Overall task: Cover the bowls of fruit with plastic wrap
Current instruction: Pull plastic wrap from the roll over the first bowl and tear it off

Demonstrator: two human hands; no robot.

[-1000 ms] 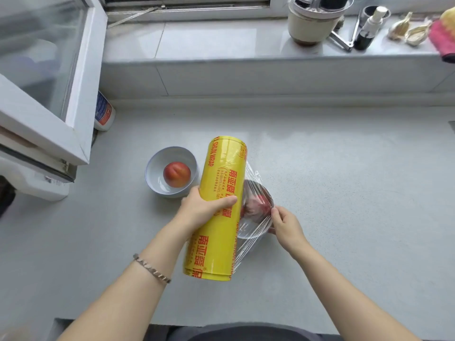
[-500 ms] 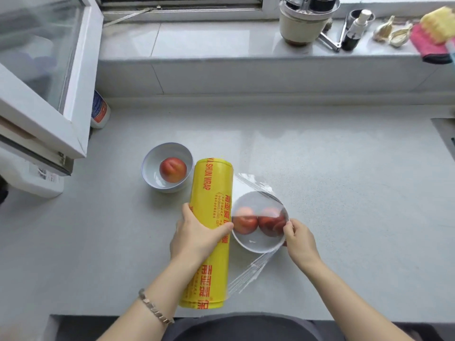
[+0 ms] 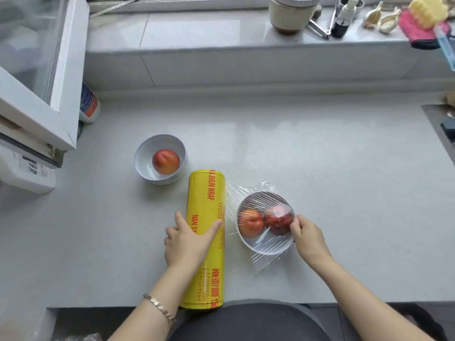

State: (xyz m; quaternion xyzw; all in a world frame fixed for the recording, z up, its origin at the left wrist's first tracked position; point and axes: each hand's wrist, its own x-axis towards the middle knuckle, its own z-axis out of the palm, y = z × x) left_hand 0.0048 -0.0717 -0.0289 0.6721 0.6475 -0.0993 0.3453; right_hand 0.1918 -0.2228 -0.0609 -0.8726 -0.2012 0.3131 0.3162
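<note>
A yellow roll of plastic wrap [image 3: 206, 232] lies lengthwise on the grey counter, and my left hand [image 3: 188, 238] rests on top of it, gripping it. Clear film [image 3: 264, 200] stretches from the roll to the right over a white bowl [image 3: 261, 249] that holds two red fruits. My right hand [image 3: 307, 238] pinches the film at the bowl's right rim. A second white bowl [image 3: 147, 153] with one red fruit [image 3: 165, 161] stands uncovered behind and to the left of the roll.
An open white window frame [image 3: 41, 77] juts over the counter's left side, with a labelled bottle [image 3: 89, 103] behind it. The sill at the back holds a beige pot [image 3: 290, 14], a spray bottle [image 3: 343, 18], garlic and a sponge. A sink edge [image 3: 440, 126] lies at the right.
The roll came down from tilted in the air to flat on the counter. The film now lies over the bowl and the fruits show through it. My right hand stayed at the bowl's rim.
</note>
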